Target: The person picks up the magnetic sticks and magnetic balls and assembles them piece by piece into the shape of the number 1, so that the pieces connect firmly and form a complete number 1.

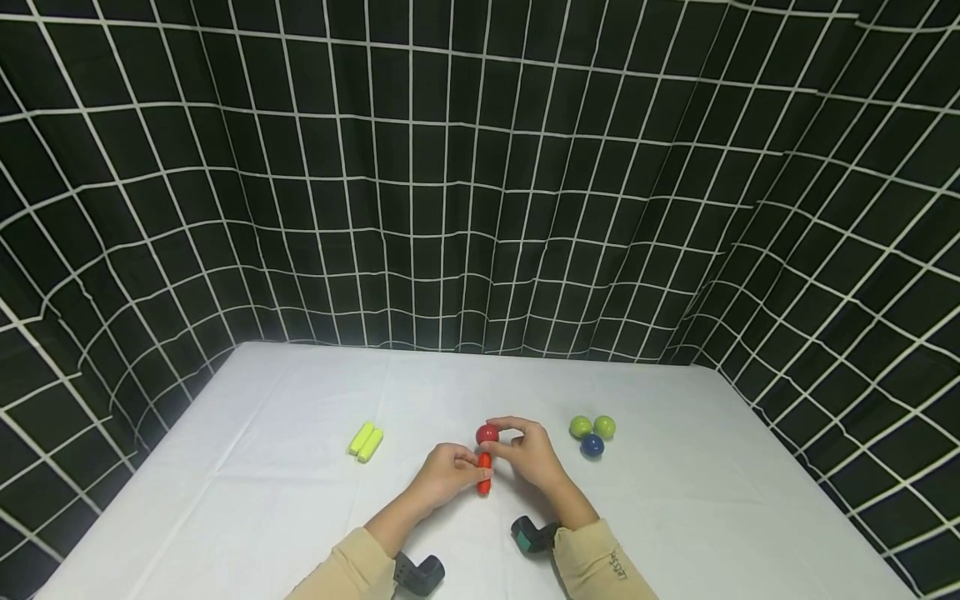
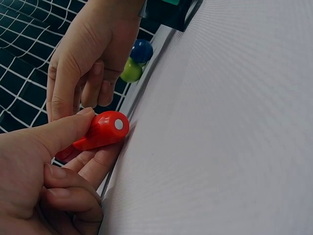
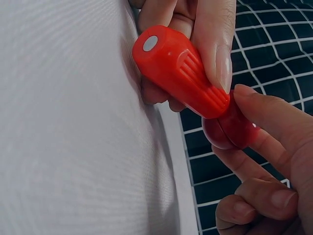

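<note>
Near the middle of the table my left hand (image 1: 445,477) pinches an orange-red plastic rod (image 1: 484,485) between thumb and fingers. The rod has ribbed sides and a pale round spot on its end, plain in the right wrist view on the rod (image 3: 168,68). My right hand (image 1: 532,454) holds a glossy red ball (image 1: 487,433) between thumb and fingertips, at the far end of the rod. Seen from the right wrist, the ball (image 3: 222,133) meets the rod's end; whether they are joined I cannot tell. Fingers hide part of both pieces.
Two yellow-green rods (image 1: 366,442) lie side by side to the left on the white table (image 1: 262,500). To the right sit two green balls (image 1: 581,427) and a blue ball (image 1: 592,446) close together. A black curtain with white grid lines (image 1: 465,208) surrounds the table's back and sides.
</note>
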Tool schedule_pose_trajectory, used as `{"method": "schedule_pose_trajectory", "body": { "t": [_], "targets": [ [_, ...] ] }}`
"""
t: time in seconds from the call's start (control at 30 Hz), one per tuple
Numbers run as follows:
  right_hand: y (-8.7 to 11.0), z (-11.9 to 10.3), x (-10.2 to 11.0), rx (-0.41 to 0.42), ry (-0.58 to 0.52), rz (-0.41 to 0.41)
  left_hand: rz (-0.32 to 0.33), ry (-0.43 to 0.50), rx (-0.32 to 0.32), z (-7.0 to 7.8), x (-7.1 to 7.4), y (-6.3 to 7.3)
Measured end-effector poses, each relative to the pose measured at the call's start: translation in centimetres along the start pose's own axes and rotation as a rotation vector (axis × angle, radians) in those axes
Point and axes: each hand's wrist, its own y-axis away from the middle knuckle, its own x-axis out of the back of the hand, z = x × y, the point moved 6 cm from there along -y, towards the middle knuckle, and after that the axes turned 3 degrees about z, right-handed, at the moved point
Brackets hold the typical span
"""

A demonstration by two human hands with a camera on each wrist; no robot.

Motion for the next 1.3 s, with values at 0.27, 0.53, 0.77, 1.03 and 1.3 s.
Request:
{"method": "schedule_pose_trajectory", "body": {
  "t": [0.27,0.53,0.77,1.03,1.3],
  "targets": [
    [0.6,-1.3,0.2,-0.010,-0.011,0.004,0.010,-0.003,-0.002,0.1,0.0,0.1],
    [0.1,-0.2,-0.1,0.009,0.001,0.006,0.014,-0.006,0.009,0.0,0.0,0.1],
    [0.2,-0.3,0.0,0.025,-0.004,0.003,0.013,-0.001,0.003,0.0,0.0,0.1],
    [0.5,-0.4,-0.3,0.007,-0.005,-0.023,0.012,0.008,0.002,0.0,0.1,0.1],
    [1.4,-3.1,0.4,0.002,-0.018,-0.041,0.014,0.006,0.003,0.2,0.1,0.2]
  ]
}}
